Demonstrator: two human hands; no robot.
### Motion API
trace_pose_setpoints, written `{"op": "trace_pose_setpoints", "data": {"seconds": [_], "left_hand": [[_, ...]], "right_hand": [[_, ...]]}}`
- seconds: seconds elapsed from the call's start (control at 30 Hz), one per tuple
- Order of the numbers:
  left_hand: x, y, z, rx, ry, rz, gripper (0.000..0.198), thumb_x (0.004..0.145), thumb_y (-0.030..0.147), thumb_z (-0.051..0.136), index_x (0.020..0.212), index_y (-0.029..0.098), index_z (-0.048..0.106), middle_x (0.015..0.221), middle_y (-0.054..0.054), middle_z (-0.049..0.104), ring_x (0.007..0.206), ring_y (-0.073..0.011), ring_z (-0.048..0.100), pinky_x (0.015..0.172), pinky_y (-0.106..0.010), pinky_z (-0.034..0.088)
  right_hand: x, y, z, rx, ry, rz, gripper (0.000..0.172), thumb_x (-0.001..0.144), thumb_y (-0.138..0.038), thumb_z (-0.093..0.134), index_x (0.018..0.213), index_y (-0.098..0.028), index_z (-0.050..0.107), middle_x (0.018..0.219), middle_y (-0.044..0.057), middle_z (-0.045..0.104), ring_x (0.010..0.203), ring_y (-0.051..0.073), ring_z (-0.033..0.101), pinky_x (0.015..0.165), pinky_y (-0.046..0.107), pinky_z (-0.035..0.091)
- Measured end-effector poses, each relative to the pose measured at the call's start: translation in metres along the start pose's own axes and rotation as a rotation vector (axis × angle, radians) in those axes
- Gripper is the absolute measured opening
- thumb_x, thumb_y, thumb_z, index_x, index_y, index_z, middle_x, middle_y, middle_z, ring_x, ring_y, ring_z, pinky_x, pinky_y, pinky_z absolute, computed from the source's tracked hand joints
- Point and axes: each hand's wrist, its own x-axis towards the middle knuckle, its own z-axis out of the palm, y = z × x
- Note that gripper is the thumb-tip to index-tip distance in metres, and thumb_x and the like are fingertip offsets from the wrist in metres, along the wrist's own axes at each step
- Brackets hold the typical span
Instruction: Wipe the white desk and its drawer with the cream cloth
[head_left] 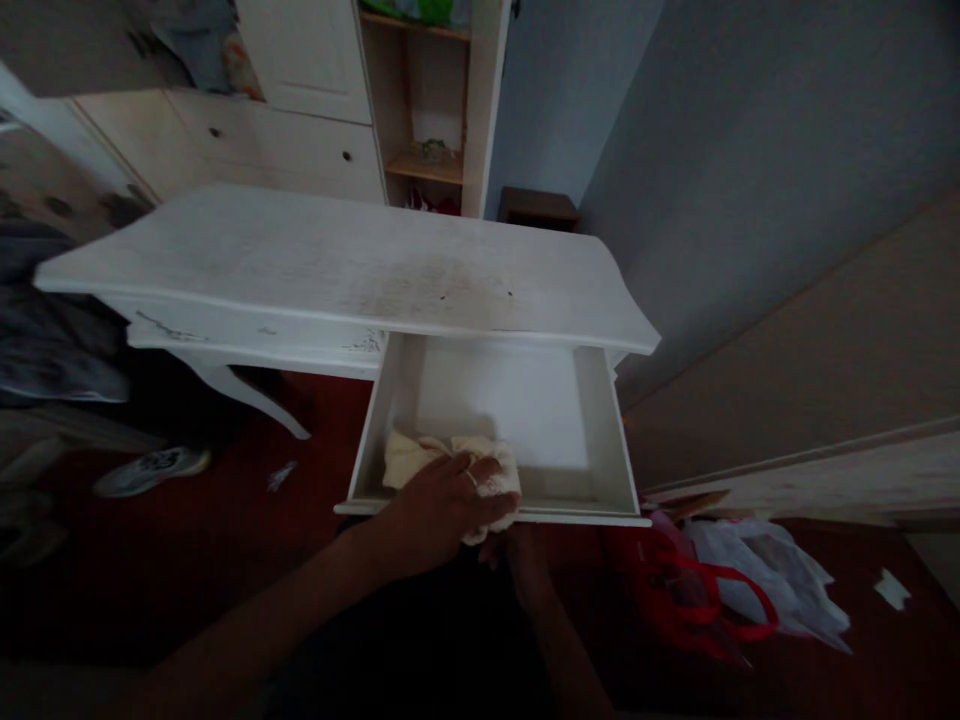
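Observation:
A white desk (300, 240) with dark smudges on its top has one drawer (510, 400) pulled out. Over the drawer's front edge lies a crumpled cream cloth (409, 458), partly inside the drawer. My left hand (442, 505) grips this cloth, a ring on one finger. Below the drawer front, my right hand (517, 560) is in shadow, close under the cloth; its fingers are mostly hidden and too dark to make out.
On the floor at the right are a red bag (675, 590) and white plastic bags (772, 570). A shoe (154, 470) lies at the left. Behind the desk stands a white cabinet (300, 140); a wall (750, 180) rises on the right.

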Motion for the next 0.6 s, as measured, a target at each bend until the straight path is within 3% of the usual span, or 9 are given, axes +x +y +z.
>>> {"op": "trace_pose_setpoints", "data": {"seconds": [0.17, 0.3, 0.37, 0.47, 0.6], "left_hand": [[-0.053, -0.031, -0.006, -0.050, -0.006, -0.134, 0.066, 0.079, 0.014, 0.063, 0.140, 0.033, 0.047, 0.145, -0.011, 0.048, 0.123, -0.0292, 0.053, 0.102, -0.044, 0.046], [-0.080, -0.053, -0.011, -0.046, 0.116, -0.042, 0.059, 0.084, 0.021, 0.058, 0.141, 0.030, 0.045, 0.144, -0.012, 0.049, 0.129, -0.0280, 0.049, 0.104, -0.042, 0.045], [-0.088, -0.064, -0.012, -0.026, 0.191, 0.011, 0.055, 0.087, 0.023, 0.055, 0.140, 0.027, 0.046, 0.143, -0.013, 0.049, 0.130, -0.0271, 0.048, 0.105, -0.041, 0.044], [-0.093, -0.081, -0.013, 0.064, 0.215, 0.045, 0.056, 0.086, 0.026, 0.057, 0.141, 0.028, 0.045, 0.142, -0.014, 0.051, 0.128, -0.0283, 0.050, 0.104, -0.043, 0.046], [-0.087, -0.116, -0.016, 0.140, 0.307, 0.089, 0.058, 0.090, 0.031, 0.054, 0.145, 0.026, 0.037, 0.139, -0.015, 0.053, 0.127, -0.0284, 0.051, 0.101, -0.044, 0.049]], "right_hand": [[0.001, -0.007, -0.002, 0.076, -0.039, 0.023, 0.046, 0.080, -0.058, 0.057, 0.076, -0.016, 0.072, 0.056, 0.005, 0.067, 0.046, 0.014, 0.055, 0.044, 0.025, 0.039], [0.001, -0.008, -0.003, 0.098, -0.018, 0.010, 0.046, 0.077, -0.060, 0.061, 0.078, -0.016, 0.074, 0.069, 0.009, 0.072, 0.046, 0.015, 0.057, 0.041, 0.025, 0.038], [0.001, -0.006, -0.003, 0.100, -0.006, 0.004, 0.046, 0.077, -0.060, 0.062, 0.077, -0.016, 0.074, 0.073, 0.009, 0.073, 0.046, 0.014, 0.057, 0.040, 0.025, 0.039], [0.001, -0.004, -0.004, 0.115, -0.012, 0.023, 0.048, 0.073, -0.063, 0.065, 0.078, -0.017, 0.074, 0.074, 0.009, 0.074, 0.045, 0.014, 0.057, 0.039, 0.025, 0.039], [0.000, -0.006, -0.003, 0.109, 0.004, 0.013, 0.049, 0.072, -0.064, 0.066, 0.077, -0.017, 0.074, 0.075, 0.009, 0.073, 0.044, 0.014, 0.056, 0.039, 0.025, 0.039]]}}
